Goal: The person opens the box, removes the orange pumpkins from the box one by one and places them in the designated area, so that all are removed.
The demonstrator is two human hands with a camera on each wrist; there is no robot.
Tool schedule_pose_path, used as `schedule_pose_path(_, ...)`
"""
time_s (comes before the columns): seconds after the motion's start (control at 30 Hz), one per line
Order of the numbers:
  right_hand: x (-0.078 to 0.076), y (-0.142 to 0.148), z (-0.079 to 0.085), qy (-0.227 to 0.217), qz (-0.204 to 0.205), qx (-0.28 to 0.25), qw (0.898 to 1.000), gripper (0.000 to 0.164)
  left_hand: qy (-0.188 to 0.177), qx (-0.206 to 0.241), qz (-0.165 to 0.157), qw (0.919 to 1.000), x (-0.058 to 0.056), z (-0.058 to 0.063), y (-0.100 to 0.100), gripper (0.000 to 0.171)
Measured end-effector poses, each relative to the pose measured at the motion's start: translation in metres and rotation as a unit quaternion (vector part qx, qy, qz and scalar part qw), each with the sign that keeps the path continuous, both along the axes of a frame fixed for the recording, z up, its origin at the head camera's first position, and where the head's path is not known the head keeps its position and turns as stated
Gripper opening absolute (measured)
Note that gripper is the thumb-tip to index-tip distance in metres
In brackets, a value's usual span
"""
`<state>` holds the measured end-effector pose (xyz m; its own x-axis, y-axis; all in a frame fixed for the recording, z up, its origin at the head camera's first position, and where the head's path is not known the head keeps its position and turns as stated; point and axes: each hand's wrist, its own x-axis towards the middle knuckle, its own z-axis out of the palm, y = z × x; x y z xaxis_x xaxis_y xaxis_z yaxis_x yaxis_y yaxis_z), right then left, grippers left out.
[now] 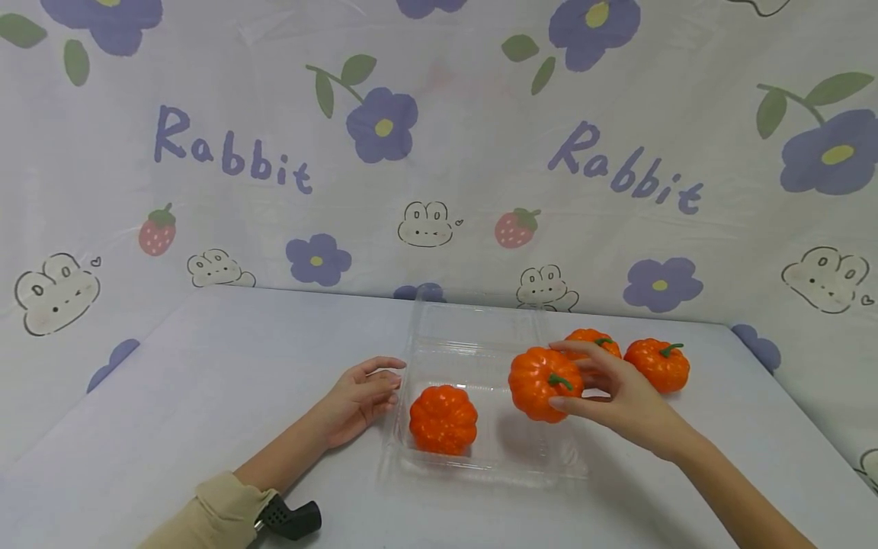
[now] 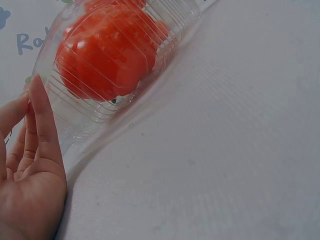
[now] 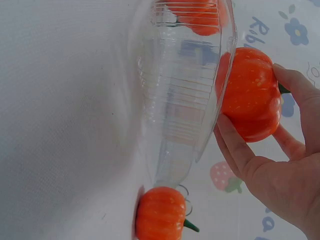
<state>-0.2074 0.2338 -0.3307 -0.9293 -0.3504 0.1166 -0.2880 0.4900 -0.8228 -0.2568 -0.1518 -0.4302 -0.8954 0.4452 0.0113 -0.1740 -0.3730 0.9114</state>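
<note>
An orange toy pumpkin (image 1: 538, 385) with a green stem is gripped between the thumb and fingers of my right hand (image 1: 627, 400). In the head view it overlaps the right side of a clear plastic container (image 1: 473, 461); the right wrist view shows this pumpkin (image 3: 252, 95) beside the container's upper rim. Another pumpkin (image 1: 443, 419) lies inside the container at the front left, its stem out of sight in the head view. My left hand (image 1: 360, 400) rests at the container's left side, fingers loosely bent, with fingertips right at the wall.
Two more pumpkins, one (image 1: 657, 364) at the right and one (image 1: 583, 339) partly behind my right hand, sit on the white table (image 1: 274, 343). The container's clear lid (image 1: 480, 324) stands open toward the back. Behind hangs a printed cloth (image 1: 439, 152). A black device (image 1: 291, 518) is at my left cuff.
</note>
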Motion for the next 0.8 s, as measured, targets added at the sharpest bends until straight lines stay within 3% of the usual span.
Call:
schedule_pose_path(0.5,0.008,0.018,0.003,-0.007,-0.035,0.027,0.999,0.066,0.004,-0.01,0.008,0.9999,0.001,0.0,0.001,0.026)
schedule_pose_path(0.8,0.011,0.028,0.002,-0.005,-0.034,0.021,0.999,0.066,-0.001,-0.006,0.005,1.0,0.001,0.001,0.001,0.025)
